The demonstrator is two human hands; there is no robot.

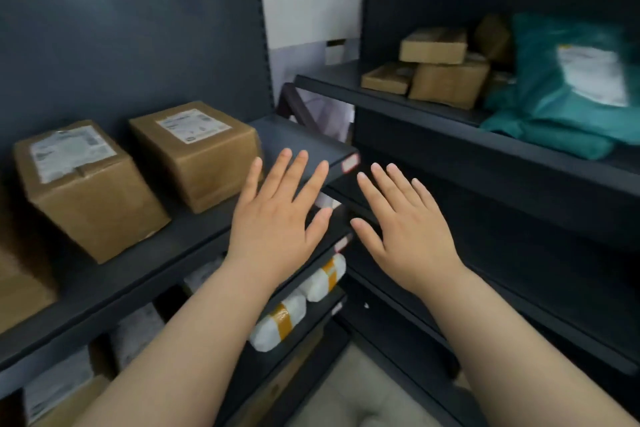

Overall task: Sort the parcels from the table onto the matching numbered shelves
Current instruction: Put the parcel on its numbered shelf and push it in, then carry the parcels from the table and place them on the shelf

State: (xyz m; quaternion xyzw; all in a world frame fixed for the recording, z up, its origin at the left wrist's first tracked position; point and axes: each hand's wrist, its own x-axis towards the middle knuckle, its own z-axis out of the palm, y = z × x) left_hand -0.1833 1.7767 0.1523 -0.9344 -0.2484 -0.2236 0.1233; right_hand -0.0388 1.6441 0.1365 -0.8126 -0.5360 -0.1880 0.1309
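Left hand (277, 215) and right hand (405, 222) hover palm-down, fingers spread, holding nothing, before the dark shelves (194, 236).

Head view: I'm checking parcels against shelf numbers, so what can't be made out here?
Red-bordered shelf tag, head view: number too small and blurred.
Left brown box and right brown box, head view: label print blurred.
Teal bag, head view: label motion-blurred, right edge cuts it off.
White taped parcels, head view: partly hidden behind the left forearm.
Table: outside the frame.
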